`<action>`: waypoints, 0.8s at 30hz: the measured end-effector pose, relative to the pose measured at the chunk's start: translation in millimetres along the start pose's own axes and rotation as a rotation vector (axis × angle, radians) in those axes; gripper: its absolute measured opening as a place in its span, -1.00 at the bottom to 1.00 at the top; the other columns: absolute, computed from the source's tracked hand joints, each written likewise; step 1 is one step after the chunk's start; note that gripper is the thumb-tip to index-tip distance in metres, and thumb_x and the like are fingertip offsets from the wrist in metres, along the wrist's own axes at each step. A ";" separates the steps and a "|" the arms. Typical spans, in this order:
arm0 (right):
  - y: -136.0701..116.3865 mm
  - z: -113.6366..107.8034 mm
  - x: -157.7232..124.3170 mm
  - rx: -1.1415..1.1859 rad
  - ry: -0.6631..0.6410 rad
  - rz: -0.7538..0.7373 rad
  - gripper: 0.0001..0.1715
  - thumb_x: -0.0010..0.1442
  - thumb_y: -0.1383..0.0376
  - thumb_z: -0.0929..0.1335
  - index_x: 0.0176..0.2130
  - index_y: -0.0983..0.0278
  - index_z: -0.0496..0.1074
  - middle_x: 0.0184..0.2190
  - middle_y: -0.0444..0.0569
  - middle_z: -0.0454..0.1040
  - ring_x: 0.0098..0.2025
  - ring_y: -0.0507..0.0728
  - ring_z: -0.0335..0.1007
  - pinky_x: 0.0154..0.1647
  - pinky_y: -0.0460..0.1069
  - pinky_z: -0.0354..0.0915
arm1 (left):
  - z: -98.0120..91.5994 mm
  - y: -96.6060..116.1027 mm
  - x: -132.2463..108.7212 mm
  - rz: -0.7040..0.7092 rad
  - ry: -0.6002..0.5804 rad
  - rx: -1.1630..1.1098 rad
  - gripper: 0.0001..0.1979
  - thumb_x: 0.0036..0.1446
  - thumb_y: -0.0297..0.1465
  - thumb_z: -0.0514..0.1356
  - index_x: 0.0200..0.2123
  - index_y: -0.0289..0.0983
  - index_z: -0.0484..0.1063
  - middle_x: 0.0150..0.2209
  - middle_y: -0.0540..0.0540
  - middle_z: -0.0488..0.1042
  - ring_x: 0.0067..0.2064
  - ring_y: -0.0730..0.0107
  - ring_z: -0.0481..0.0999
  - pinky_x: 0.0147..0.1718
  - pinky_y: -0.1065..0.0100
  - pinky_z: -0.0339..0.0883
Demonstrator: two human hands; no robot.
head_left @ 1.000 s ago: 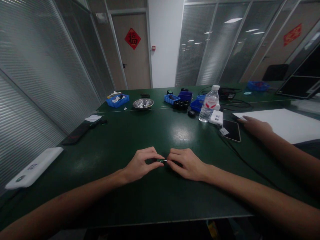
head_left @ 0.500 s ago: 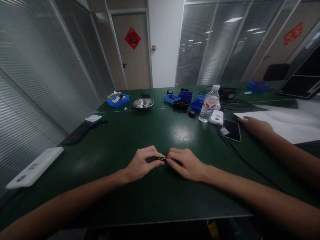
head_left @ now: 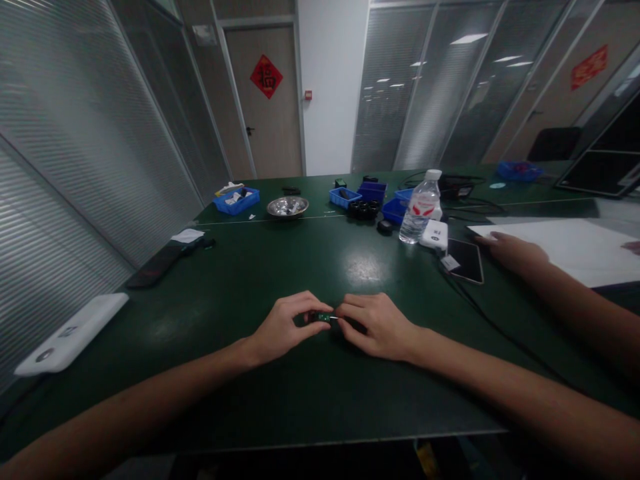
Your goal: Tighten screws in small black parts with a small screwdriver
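My left hand (head_left: 283,327) and my right hand (head_left: 377,325) meet fingertip to fingertip low over the dark green table (head_left: 280,393). Between them sits a tiny green part (head_left: 323,317) with a thin metal pin at its right end. The left thumb and forefinger pinch the part. My right fingertips close on the pin end. What the part is stays too small to tell.
Another person's hand (head_left: 515,253) rests at the right beside a dark phone (head_left: 465,260) and a white sheet (head_left: 565,247). Farther back stand a water bottle (head_left: 417,210), blue bins (head_left: 237,200), a metal bowl (head_left: 287,207). A white device (head_left: 70,333) lies at left.
Both hands stay together at the same spot, with only small finger shifts around the part. The other person's hand has not moved.
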State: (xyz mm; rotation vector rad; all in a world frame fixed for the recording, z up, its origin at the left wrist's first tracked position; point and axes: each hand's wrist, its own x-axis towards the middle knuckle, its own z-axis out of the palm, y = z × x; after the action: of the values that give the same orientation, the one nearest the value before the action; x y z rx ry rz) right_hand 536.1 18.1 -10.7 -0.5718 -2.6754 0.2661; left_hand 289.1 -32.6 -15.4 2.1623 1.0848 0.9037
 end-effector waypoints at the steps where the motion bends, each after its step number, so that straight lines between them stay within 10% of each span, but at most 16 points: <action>1: -0.8 -0.3 -0.1 0.014 -0.003 0.007 -0.76 0.39 0.22 0.24 -0.09 0.27 0.44 -0.30 -0.06 0.47 -0.38 0.01 0.33 -0.40 -0.07 0.14 | 0.3 -0.3 -0.2 -0.012 -0.007 0.003 -0.72 0.26 -0.33 0.29 0.02 -0.25 0.53 -0.18 -0.11 0.51 -0.24 0.37 0.44 -0.22 0.32 0.37; 24: -19.4 10.5 -1.2 0.334 0.072 0.136 -0.80 0.36 0.29 0.23 -0.01 0.24 0.22 -0.34 -0.11 0.47 -0.43 0.04 0.34 -0.36 -0.04 0.20 | 8.6 6.1 -1.5 0.082 0.066 -0.129 -0.78 0.24 -0.38 0.31 -0.06 -0.27 0.61 -0.21 -0.13 0.56 -0.20 0.35 0.53 -0.17 0.32 0.39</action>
State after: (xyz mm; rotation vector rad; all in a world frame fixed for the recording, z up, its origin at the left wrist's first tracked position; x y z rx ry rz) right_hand 525.9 -0.9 -15.6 -0.6415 -2.4511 0.7007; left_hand 297.8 -38.5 -16.8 2.0963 0.9471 1.0599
